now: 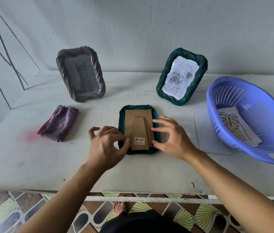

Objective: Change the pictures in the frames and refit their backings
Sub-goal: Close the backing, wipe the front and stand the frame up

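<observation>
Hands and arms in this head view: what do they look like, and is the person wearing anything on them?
Two bare human hands, the left hand and the right hand. No sleeves, gloves, rings, watch or bracelets show as far up as the picture reaches.

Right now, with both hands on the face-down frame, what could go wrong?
The brown cardboard backing looks skewed in the face-down green woven frame; prying where the left hand pinches its edge may crease it. The upright green woven frame with the rose drawing stands close behind; a reaching arm could topple it.
</observation>
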### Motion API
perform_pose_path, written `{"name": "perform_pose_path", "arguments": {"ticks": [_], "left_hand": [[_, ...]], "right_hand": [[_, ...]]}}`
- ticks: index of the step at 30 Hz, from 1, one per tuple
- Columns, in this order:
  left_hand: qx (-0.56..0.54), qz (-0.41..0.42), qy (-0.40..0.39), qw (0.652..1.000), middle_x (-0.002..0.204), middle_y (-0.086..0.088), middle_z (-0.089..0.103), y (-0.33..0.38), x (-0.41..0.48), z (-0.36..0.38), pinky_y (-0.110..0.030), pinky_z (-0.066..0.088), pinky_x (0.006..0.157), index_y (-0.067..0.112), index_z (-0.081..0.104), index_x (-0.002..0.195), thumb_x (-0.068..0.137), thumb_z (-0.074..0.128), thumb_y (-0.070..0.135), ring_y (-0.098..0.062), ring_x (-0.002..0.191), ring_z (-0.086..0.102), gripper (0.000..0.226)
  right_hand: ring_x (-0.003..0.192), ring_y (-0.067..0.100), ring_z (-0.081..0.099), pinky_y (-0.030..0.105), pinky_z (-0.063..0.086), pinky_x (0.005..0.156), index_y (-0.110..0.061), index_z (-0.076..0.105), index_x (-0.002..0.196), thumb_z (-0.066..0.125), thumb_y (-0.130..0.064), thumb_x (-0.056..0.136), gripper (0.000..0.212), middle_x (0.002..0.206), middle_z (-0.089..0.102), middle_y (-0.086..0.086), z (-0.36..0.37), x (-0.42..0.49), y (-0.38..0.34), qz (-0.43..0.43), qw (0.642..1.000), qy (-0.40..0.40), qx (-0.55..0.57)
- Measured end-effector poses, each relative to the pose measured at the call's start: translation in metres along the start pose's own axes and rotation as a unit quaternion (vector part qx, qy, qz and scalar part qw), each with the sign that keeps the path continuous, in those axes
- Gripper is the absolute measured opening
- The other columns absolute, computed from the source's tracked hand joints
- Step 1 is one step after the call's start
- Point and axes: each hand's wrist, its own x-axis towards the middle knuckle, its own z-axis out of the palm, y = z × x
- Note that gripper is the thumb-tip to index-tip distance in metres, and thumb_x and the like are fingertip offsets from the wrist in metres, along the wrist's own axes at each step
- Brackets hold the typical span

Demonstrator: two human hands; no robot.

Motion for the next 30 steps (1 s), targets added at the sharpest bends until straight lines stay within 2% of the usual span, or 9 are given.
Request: {"name": "perform_pose_path", "arguments": {"ticks": [3, 6, 10, 13, 15, 19, 22, 25, 30], "left_hand": [[-0.017, -0.029, -0.004, 0.999, 0.085, 0.018, 0.069, -0.001, 0.016, 0.002, -0.044, 0.027, 0.092, 0.030, 0.073, 0.066, 0.089, 0.056, 0.053, -0.008, 0.094, 0.060, 0.037], [-0.027, -0.054, -0.013, 0.998, 0.083, 0.017, 0.069, -0.004, 0.030, 0.008, -0.044, 0.027, 0.090, 0.029, 0.072, 0.063, 0.090, 0.060, 0.056, -0.009, 0.092, 0.059, 0.040], [-0.022, -0.072, -0.006, 0.997, 0.075, 0.010, 0.068, -0.005, 0.042, 0.013, -0.038, 0.021, 0.082, 0.026, 0.069, 0.063, 0.087, 0.065, 0.054, -0.014, 0.083, 0.057, 0.037], [-0.027, -0.089, -0.012, 0.996, 0.072, 0.013, 0.064, -0.005, 0.050, 0.012, -0.038, 0.023, 0.080, 0.027, 0.068, 0.066, 0.081, 0.074, 0.052, -0.012, 0.078, 0.058, 0.030], [-0.054, -0.100, -0.019, 0.993, 0.076, 0.017, 0.064, -0.010, 0.056, 0.011, -0.040, 0.028, 0.082, 0.030, 0.067, 0.078, 0.074, 0.079, 0.053, -0.007, 0.078, 0.060, 0.026], [-0.059, -0.127, -0.086, 0.986, 0.099, 0.018, 0.059, -0.017, 0.070, 0.008, -0.040, 0.031, 0.086, 0.041, 0.064, 0.108, 0.067, 0.080, 0.060, -0.005, 0.085, 0.058, 0.048], [-0.044, -0.132, -0.125, 0.982, 0.107, 0.013, 0.054, -0.014, 0.078, 0.007, -0.040, 0.029, 0.085, 0.042, 0.064, 0.117, 0.069, 0.078, 0.057, -0.009, 0.090, 0.056, 0.052], [-0.030, -0.128, -0.125, 0.983, 0.108, 0.013, 0.052, -0.011, 0.081, 0.009, -0.039, 0.027, 0.085, 0.041, 0.065, 0.119, 0.072, 0.075, 0.055, -0.009, 0.089, 0.054, 0.050], [-0.022, -0.108, -0.062, 0.992, 0.101, 0.016, 0.057, -0.013, 0.078, 0.016, -0.039, 0.026, 0.084, 0.038, 0.074, 0.108, 0.084, 0.064, 0.052, -0.007, 0.084, 0.057, 0.029]], "right_hand": [[0.137, 0.010, 0.041, 0.017, 0.027, 0.112, -0.019, 0.079, 0.099, 0.078, -0.026, 0.077, 0.024, 0.132, 0.063, -0.007, -0.004, 0.009, 0.000, -0.019, 1.000, -0.005, -0.019], [0.129, 0.016, 0.052, 0.023, 0.037, 0.106, -0.019, 0.077, 0.080, 0.076, -0.025, 0.081, 0.006, 0.117, 0.071, -0.007, -0.005, 0.019, -0.002, -0.021, 0.999, 0.009, -0.023], [0.114, 0.016, 0.059, 0.024, 0.043, 0.094, -0.016, 0.072, 0.065, 0.079, -0.026, 0.080, 0.019, 0.100, 0.074, -0.008, -0.003, 0.031, -0.001, -0.028, 0.997, 0.034, -0.055], [0.104, 0.017, 0.063, 0.028, 0.049, 0.088, -0.016, 0.072, 0.063, 0.083, -0.022, 0.076, 0.018, 0.087, 0.076, -0.007, -0.003, 0.037, -0.004, -0.029, 0.997, 0.051, -0.056], [0.096, 0.017, 0.065, 0.032, 0.052, 0.083, -0.016, 0.073, 0.063, 0.085, -0.017, 0.073, 0.015, 0.081, 0.075, -0.006, -0.003, 0.043, -0.004, -0.031, 0.997, 0.055, -0.049], [0.090, 0.014, 0.063, 0.033, 0.052, 0.080, -0.016, 0.072, 0.064, 0.085, -0.014, 0.073, 0.015, 0.078, 0.072, -0.007, -0.002, 0.050, 0.001, -0.013, 0.998, 0.062, -0.007], [0.088, 0.010, 0.058, 0.029, 0.047, 0.078, -0.018, 0.072, 0.070, 0.085, -0.017, 0.074, 0.013, 0.078, 0.070, -0.011, -0.002, 0.053, 0.003, -0.006, 0.998, 0.055, 0.007], [0.089, 0.009, 0.055, 0.025, 0.043, 0.076, -0.018, 0.071, 0.073, 0.083, -0.018, 0.076, 0.013, 0.078, 0.067, -0.013, 0.000, 0.053, 0.004, -0.002, 0.998, 0.062, 0.019], [0.088, 0.008, 0.057, 0.020, 0.045, 0.078, -0.019, 0.072, 0.075, 0.084, -0.021, 0.075, 0.011, 0.079, 0.065, -0.009, 0.009, 0.051, 0.005, 0.022, 0.992, 0.111, 0.053]]}}
